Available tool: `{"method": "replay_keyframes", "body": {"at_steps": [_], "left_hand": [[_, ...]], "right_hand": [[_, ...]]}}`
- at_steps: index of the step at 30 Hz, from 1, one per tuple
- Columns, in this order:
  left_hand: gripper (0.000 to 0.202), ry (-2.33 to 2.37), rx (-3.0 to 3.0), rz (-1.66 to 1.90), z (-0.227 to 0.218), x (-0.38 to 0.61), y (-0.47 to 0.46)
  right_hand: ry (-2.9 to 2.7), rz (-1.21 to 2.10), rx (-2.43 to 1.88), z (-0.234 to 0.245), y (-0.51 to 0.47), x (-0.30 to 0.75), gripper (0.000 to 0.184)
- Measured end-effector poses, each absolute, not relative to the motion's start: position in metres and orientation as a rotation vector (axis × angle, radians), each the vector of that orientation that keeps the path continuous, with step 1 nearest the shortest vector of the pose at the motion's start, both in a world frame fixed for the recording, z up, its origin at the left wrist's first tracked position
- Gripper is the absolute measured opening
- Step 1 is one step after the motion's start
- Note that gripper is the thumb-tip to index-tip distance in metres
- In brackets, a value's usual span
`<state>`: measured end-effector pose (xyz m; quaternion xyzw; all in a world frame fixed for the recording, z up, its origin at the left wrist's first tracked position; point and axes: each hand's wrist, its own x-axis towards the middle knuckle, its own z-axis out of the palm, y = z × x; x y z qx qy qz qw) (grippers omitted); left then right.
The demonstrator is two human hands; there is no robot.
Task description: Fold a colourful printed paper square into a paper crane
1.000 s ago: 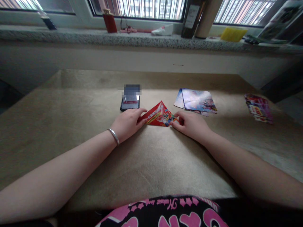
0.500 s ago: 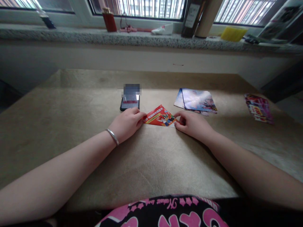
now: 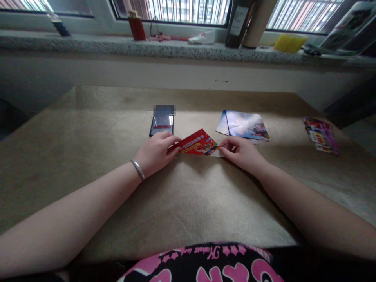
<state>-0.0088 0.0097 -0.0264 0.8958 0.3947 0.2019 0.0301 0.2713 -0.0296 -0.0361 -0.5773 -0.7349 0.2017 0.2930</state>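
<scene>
A red printed paper (image 3: 196,144), folded into a flat pointed shape, lies on the tan table (image 3: 88,137) between my hands. My left hand (image 3: 155,150), with a silver bangle on the wrist, pinches the paper's left end with closed fingers. My right hand (image 3: 242,152) pinches its right corner, fingers curled. The paper's upper flap is tilted slightly off the table.
A phone (image 3: 161,124) lies just beyond my left hand. A small stack of blue picture sheets (image 3: 245,124) sits beyond my right hand. Another colourful sheet (image 3: 321,135) lies at the table's right edge. The stone windowsill (image 3: 88,45) behind holds a red cup (image 3: 137,26), bottles and a yellow sponge.
The red paper's raised flap has been pressed lower and flatter. Both hands have shifted slightly along its ends and kept hold of it.
</scene>
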Motion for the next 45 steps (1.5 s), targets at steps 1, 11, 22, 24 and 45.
{"method": "replay_keyframes", "body": {"at_steps": [1,11,22,24,45], "left_hand": [[0.026,1.186,2.778,0.650,-0.027,-0.010,0.010],[0.018,0.742,2.795,0.728,-0.026,-0.009,0.008],[0.026,0.579,3.050,0.517,-0.025,-0.010,0.009],[0.027,0.596,3.056,0.517,-0.025,-0.009,0.009],[0.023,0.505,3.112,0.490,-0.021,-0.006,0.003]], "right_hand": [[-1.951,0.527,-1.505,-0.036,-0.030,0.271,0.012],[-2.230,0.274,-0.924,-0.025,-0.036,0.274,0.006],[-2.531,0.265,-0.847,-0.029,-0.034,0.278,0.012],[-2.532,0.262,-0.864,-0.030,-0.034,0.276,0.014],[-2.534,0.200,-1.022,-0.027,-0.038,0.265,0.012]]}}
